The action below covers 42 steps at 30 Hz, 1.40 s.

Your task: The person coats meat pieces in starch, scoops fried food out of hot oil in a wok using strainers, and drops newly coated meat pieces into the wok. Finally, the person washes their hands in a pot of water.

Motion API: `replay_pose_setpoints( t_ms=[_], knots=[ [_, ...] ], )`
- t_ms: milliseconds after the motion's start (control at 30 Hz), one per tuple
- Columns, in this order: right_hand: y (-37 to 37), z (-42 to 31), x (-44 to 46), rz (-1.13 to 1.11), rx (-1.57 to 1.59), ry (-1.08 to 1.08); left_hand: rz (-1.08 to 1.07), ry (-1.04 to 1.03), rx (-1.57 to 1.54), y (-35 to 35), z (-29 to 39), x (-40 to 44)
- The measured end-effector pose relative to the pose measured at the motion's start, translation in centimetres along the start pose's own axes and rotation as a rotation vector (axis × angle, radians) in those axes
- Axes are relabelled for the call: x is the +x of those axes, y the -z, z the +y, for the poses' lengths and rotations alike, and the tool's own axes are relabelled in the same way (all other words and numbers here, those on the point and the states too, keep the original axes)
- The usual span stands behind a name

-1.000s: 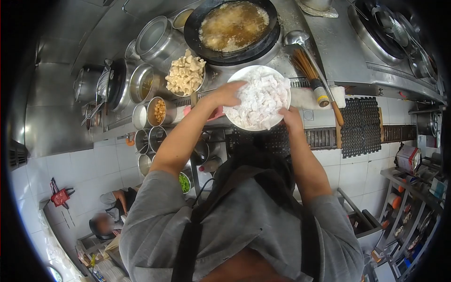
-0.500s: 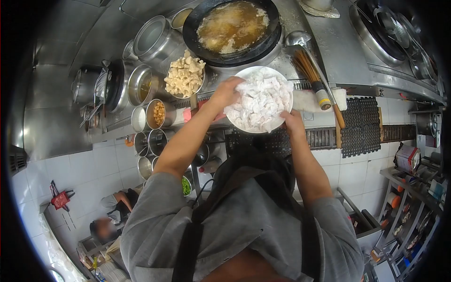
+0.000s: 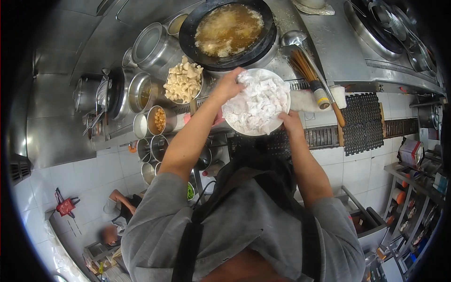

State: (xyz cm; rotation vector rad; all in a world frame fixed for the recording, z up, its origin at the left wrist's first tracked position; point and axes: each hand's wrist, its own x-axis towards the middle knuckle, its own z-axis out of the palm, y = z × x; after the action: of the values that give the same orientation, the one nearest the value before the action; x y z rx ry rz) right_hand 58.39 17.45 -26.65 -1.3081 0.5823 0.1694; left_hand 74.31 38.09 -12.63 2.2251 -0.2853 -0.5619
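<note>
A white plate (image 3: pixel 230 125) heaped with flour-coated pieces (image 3: pixel 258 104) is held in front of me, just short of the stove. My right hand (image 3: pixel 292 124) grips its right rim, thumb on top and fingers underneath. At the upper left of the plate, my left hand (image 3: pixel 229 85) has its fingers curled into the edge of the heap, closed on white-coated food; the exact piece is partly hidden. Beyond the plate sits a black wok (image 3: pixel 187 46) of bubbling oil (image 3: pixel 229 29) with food frying in it. A bowl of pale, battered-looking pieces (image 3: pixel 183 81) stands left of my left hand.
A ladle (image 3: pixel 324 81) and a bamboo wok brush (image 3: pixel 305 66) lie at the right of the wok. On the left stand a metal pot of oil (image 3: pixel 142 91), a lidded pot (image 3: pixel 149 43) and a container of brown pieces (image 3: pixel 159 120). Another person (image 3: pixel 124 204) is at lower left.
My left hand has shifted slightly up, its fingers now at the upper left edge of the heap. The plate has moved a little left and down in view; my right hand keeps its grip.
</note>
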Motion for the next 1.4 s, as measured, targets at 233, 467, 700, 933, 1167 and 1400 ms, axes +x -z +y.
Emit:
replay_pose_setpoints(
  t_ms=[233,467,700,933,1167,1400],
  knots=[
    [-0.3,-2.2,-1.3,-0.001,0.041,-0.008,0.019,-0.153,-0.086,0.2,-0.2,-0.2],
    [-0.1,0.1,0.2,0.031,-0.017,0.062,0.050,-0.092,-0.499,4.6,2.1,-0.5],
    [-0.3,0.2,-0.2,0.008,0.094,0.046,0.364,-0.098,0.016,14.0,-1.7,9.0],
    [0.0,-0.1,-0.5,0.037,0.031,-0.029,0.473,0.237,0.303,19.7,-6.5,19.9],
    [0.4,0.9,0.0,0.019,0.048,-0.003,0.662,-0.120,0.710,25.0,-1.5,24.1],
    [0.0,-0.2,-0.3,0.045,-0.013,0.059,0.595,-0.364,0.844,24.6,11.6,12.0]
  ],
)
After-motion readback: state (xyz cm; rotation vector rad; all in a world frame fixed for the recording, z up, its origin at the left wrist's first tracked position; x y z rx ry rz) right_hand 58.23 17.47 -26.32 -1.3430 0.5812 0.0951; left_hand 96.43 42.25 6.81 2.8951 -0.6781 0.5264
